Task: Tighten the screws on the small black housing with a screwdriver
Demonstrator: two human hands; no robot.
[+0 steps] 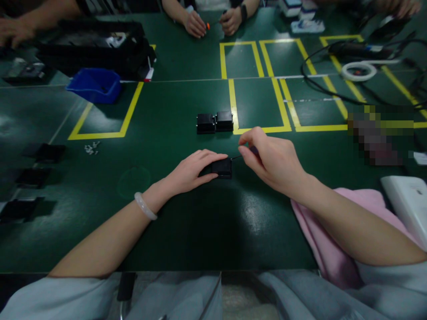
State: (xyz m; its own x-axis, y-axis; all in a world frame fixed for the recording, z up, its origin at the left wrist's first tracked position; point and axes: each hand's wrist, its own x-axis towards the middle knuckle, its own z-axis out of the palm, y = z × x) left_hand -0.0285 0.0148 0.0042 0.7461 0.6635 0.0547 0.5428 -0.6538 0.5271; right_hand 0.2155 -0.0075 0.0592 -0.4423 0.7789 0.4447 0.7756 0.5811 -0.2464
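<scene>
A small black box point(223, 167) lies on the green table in front of me. My left hand point(193, 171) grips it from the left, thumb along the near side and fingers along the far side. In my right hand point(271, 158), closed around its handle, is a screwdriver point(236, 157) with a thin dark shaft. Its tip meets the box's right end near the far corner, by a small shiny spot. Most of the handle is hidden by my fingers. Just beyond stand two similar black boxes, a left one point(206, 123) and a right one point(224, 121), side by side.
Loose screws point(91, 148) lie left, below a blue bin point(95, 85). Several black parts point(32, 177) sit at the far left. A large black casing point(90, 49) stands behind. Cables and a white ring point(359, 71) are at right, above pink cloth point(360, 200). Co-workers' hands point(213, 23) are opposite.
</scene>
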